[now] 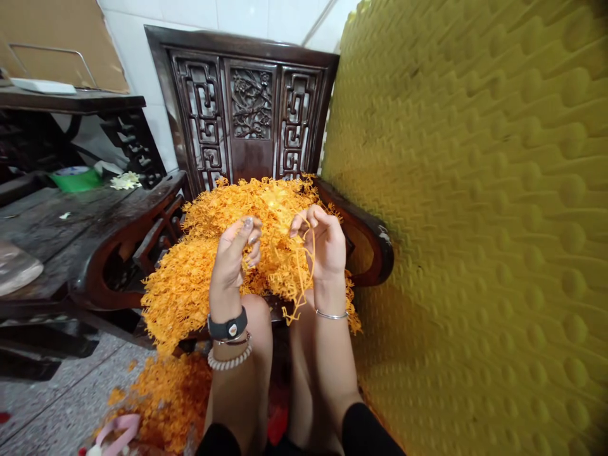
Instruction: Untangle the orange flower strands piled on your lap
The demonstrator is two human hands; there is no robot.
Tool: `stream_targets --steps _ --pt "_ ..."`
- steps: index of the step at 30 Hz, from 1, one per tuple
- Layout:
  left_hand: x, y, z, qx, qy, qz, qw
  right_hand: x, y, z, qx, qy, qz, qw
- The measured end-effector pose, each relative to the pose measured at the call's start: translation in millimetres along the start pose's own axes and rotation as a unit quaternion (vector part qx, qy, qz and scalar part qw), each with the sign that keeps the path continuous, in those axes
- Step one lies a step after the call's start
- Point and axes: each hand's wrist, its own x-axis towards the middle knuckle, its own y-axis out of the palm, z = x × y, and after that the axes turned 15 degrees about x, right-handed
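Note:
A large heap of orange, branching plastic pieces (190, 288) covers the seat of a carved wooden chair in front of me. Above the heap, my left hand (235, 250) is closed, thumb pressed to the curled fingers; anything in it is too small or hidden to name. Level with it, my right hand (325, 237) pinches an orange plastic strand (312, 253) between thumb and fingers. The strand loops over the fingers and dangles past the wrist, its forked end above my knees. A gap separates the two hands.
The dark carved chair back (251, 107) stands against a tiled wall. A yellow textured mat (465, 209) rises close on my right. At left, a wooden table (52, 221) holds green tape (76, 180) and a plastic bag (16, 269). More orange pieces (166, 392) lie low at left.

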Motion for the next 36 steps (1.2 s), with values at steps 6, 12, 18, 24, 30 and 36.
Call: stream_targets --steps 6,12,18,24,30,36 --pt "-1.0 19.0 8.4 0.098 -0.008 -0.044 0.994 0.4 4.7 -6.6 0.035 0.023 0.026 0.999" --pt "-1.7 25.8 8.6 0.125 0.015 -0.031 0.992 1.3 3.3 -8.0 0.088 -0.004 0.045 0.995" --pt "0.0 22.6 5.5 0.162 0.044 -0.051 0.984 -0.3 6.8 -10.1 -0.004 -0.018 -0.030 0.999" --pt "3.7 20.6 6.4 0.189 0.082 -0.108 0.973 -7.2 7.5 -14.5 -0.261 0.010 0.037 0.965" --pt "4.6 14.3 7.8 0.166 0.096 -0.092 0.977 -8.1 15.6 -21.6 -0.142 0.075 0.089 0.983" --pt "-4.0 19.5 3.1 0.069 0.089 -0.003 0.994 -5.5 16.8 -19.9 0.052 0.063 0.047 0.996"
